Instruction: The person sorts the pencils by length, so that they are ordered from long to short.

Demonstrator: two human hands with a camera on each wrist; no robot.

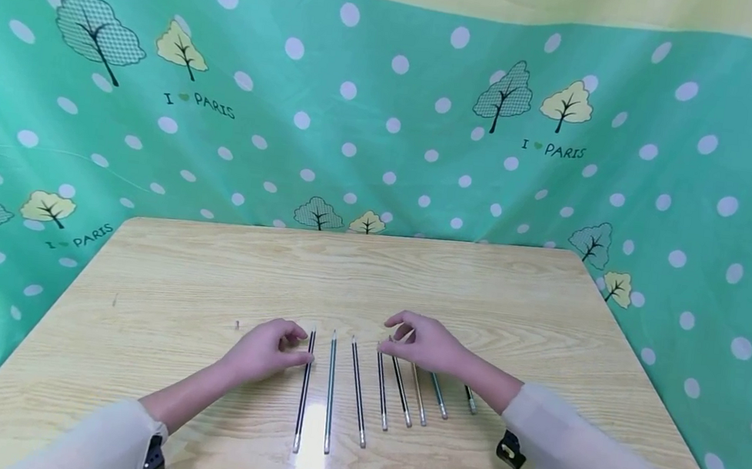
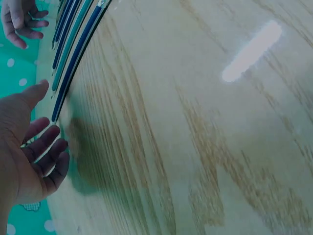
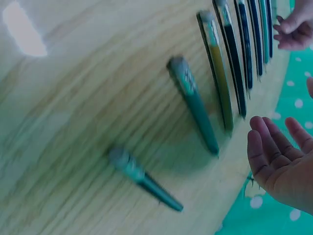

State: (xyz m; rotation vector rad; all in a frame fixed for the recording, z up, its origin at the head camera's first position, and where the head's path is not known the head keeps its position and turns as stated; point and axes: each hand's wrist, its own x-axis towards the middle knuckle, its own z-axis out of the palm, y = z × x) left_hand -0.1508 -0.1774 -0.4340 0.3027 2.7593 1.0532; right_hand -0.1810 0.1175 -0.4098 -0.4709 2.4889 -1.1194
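Note:
Several pencils lie in a row on the table, eraser ends toward me. My left hand (image 1: 268, 350) is at the far end of the leftmost dark pencil (image 1: 301, 412), with thumb and fingers apart around its tip. Just right of it lie a teal pencil (image 1: 330, 399) and another dark pencil (image 1: 358, 395). My right hand (image 1: 429, 343) hovers with bent, parted fingers over the far ends of the right-hand pencils, hiding some tips. Among these are a yellow pencil (image 3: 220, 78), a second teal pencil (image 3: 198, 112) and, at the far right, a short-looking dark pencil (image 3: 159, 188).
The wood-grain table (image 1: 206, 261) has a bright glare streak near its front. A tiny speck (image 1: 237, 325) lies left of the pencils. A green dotted curtain (image 1: 388, 124) hangs behind and along the sides. Dark straps (image 1: 510, 449) circle both wrists.

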